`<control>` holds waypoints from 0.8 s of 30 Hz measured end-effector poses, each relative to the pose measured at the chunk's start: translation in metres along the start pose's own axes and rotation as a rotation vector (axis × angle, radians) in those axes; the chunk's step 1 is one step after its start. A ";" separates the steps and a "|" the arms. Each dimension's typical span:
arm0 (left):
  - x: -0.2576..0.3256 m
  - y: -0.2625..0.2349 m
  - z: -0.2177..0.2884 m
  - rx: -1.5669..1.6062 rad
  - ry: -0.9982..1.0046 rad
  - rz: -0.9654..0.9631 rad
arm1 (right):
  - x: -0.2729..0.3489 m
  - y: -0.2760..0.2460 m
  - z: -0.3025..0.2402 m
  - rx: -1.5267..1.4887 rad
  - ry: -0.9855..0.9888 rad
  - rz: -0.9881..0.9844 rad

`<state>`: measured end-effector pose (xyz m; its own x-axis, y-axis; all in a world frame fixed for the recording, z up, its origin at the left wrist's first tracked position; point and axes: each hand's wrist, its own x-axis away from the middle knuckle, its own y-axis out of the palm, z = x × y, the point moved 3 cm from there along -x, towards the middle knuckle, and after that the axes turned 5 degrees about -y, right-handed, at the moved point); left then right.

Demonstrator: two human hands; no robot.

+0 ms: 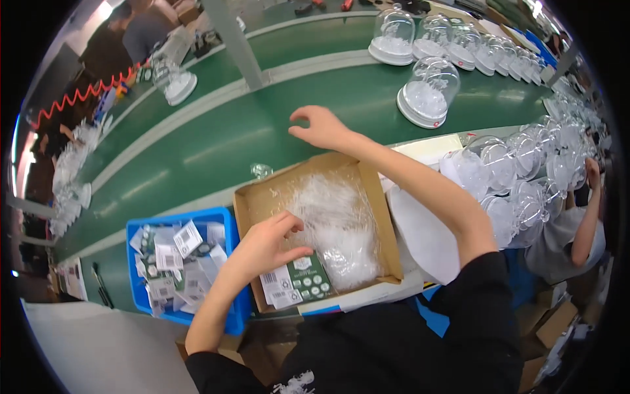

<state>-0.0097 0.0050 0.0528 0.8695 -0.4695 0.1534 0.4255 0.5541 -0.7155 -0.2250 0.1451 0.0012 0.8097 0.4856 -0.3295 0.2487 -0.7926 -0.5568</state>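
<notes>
My left hand is over the near left part of a shallow cardboard tray. Its fingers curl loosely with the thumb apart, and I see nothing in them. Below it, green-and-white printed cards lie in the tray's near corner. Clear plastic bags fill the tray's middle and right. My right hand reaches beyond the tray, above the green conveyor belt. Its fingers are bent, a gap separates them from the thumb, and nothing shows between them. A small clear crumpled piece sits by the tray's far edge.
Left of the tray, a blue bin holds labelled packets. Clear domes on white bases line the belt at the far right. Many more domes crowd my right side, near another person. A grey post rises beyond the belt.
</notes>
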 end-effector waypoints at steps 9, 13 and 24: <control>0.012 0.018 -0.032 0.245 -0.098 -0.382 | 0.141 -0.001 -0.074 0.511 -0.222 -0.337; 0.012 0.014 -0.026 0.268 -0.178 -0.364 | 0.149 0.003 -0.059 0.399 -0.297 -0.139; 0.008 0.007 -0.020 0.173 -0.108 -0.259 | 0.147 0.007 -0.052 0.148 -0.200 -0.153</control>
<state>-0.0049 -0.0085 0.0351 0.7447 -0.5395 0.3928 0.6639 0.5390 -0.5183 -0.0762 0.1921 -0.0112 0.6441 0.6700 -0.3692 0.2679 -0.6496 -0.7115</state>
